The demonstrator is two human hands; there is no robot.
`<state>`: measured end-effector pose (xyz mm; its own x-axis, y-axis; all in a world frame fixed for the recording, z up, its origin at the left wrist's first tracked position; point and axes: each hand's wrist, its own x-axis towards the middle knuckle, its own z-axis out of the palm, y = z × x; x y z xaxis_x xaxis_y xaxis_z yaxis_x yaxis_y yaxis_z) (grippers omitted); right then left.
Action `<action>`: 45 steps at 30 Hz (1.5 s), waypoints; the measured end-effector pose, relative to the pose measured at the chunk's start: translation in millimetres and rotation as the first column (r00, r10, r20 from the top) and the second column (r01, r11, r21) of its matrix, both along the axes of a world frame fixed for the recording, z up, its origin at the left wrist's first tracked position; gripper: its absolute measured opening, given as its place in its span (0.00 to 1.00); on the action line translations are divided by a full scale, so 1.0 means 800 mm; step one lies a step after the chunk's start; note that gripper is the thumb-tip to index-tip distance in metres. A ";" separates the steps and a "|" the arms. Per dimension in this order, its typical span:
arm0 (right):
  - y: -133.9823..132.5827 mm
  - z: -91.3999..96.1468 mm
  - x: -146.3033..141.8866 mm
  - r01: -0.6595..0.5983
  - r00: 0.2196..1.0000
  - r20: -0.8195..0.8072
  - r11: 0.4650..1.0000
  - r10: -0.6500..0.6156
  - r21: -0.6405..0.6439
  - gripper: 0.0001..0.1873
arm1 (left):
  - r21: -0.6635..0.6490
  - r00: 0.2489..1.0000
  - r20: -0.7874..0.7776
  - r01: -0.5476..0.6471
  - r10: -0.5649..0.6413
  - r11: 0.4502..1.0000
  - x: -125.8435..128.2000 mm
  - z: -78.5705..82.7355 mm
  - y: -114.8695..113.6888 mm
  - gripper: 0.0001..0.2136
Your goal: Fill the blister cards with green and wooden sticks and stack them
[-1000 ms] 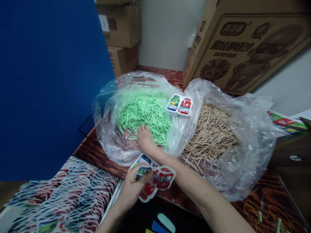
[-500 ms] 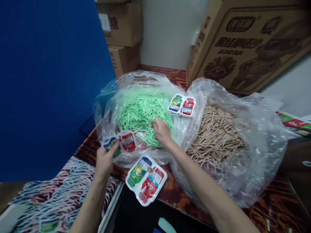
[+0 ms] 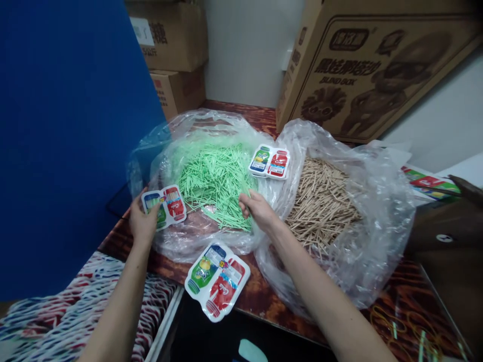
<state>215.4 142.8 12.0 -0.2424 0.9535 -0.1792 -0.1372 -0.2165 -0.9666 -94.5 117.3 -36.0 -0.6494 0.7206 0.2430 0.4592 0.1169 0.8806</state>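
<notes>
My left hand [image 3: 142, 223] grips a small two-cell packet [image 3: 164, 206] printed green and red, holding it over the left rim of a clear plastic bag [image 3: 196, 236]. That bag holds a heap of green sticks [image 3: 215, 178]. My right hand [image 3: 258, 211] is closed in a pinch at the near edge of the green sticks, apparently on a few of them. A second packet [image 3: 218, 280] lies flat on the table in front of the bag. A third packet [image 3: 269, 162] rests between the two bags.
A second clear bag [image 3: 381, 236] at the right holds plain wooden sticks [image 3: 320, 201]. A blue board [image 3: 71, 130] stands at the left. Cardboard boxes [image 3: 362, 65] are stacked behind. A pile of printed packets [image 3: 124, 296] lies at the lower left. The wooden table [image 3: 264, 296] has rubber bands at the right.
My left hand laid one packet down on the table and carried another up to the green bag's left rim. My right hand moved right along the green sticks and closed in a pinch.
</notes>
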 end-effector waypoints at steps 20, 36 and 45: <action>-0.013 -0.033 -0.008 -0.232 0.966 -0.180 0.931 0.186 -0.282 0.18 | -0.003 0.609 0.289 0.772 -0.738 0.636 0.219 0.036 0.030 0.09; 0.016 -0.025 -0.010 0.158 0.873 0.430 0.967 -0.231 0.199 0.07 | -0.551 0.302 -0.527 0.590 -0.794 0.590 0.201 -0.003 -0.052 0.07; -0.036 -0.003 0.020 -0.091 0.903 -0.420 0.918 -0.087 -0.386 0.07 | -0.540 0.383 -0.541 0.524 -0.749 0.659 0.193 0.005 -0.040 0.07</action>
